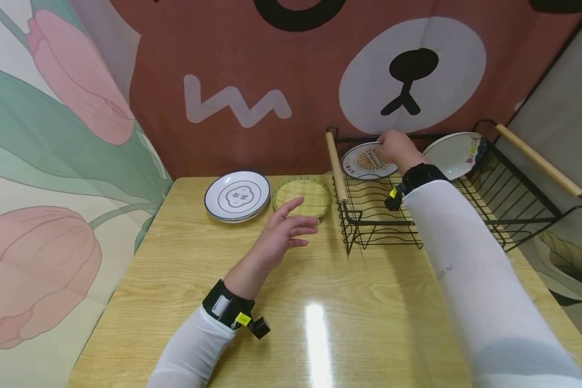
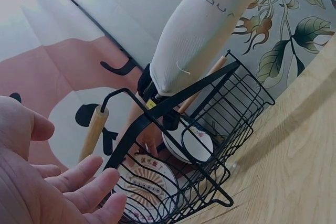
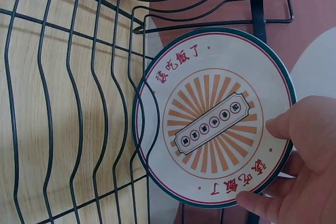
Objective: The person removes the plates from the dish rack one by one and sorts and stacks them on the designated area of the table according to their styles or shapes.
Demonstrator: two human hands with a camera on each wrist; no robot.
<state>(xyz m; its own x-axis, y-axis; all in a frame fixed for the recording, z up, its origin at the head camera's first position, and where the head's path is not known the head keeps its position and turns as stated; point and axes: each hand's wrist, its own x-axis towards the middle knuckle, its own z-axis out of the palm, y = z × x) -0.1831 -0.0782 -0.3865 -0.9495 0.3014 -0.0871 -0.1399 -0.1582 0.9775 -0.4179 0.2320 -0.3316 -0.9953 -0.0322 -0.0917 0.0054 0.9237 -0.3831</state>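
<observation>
My right hand (image 1: 399,150) pinches the rim of a plate (image 3: 210,77) with an orange sunburst, red characters and a dark green edge. In the right wrist view, the thumb lies on its face and fingers reach behind. This plate leans in the left end of a black wire dish rack (image 1: 383,222) with wooden handles. A white bowl-like dish (image 1: 453,153) with a floral edge leans farther right in the rack. My left hand (image 1: 283,237) hovers over the table, fingers spread and holding nothing. Nearest it is a round woven tray (image 1: 303,191) with a green rim.
Left of the woven tray, white blue-rimmed plates (image 1: 240,196) lie stacked on the wooden table (image 1: 184,302). A bear-print cloth (image 1: 233,48) hangs right behind the rack. The rack's wooden handle (image 1: 337,167) rises between the woven tray and the sunburst plate.
</observation>
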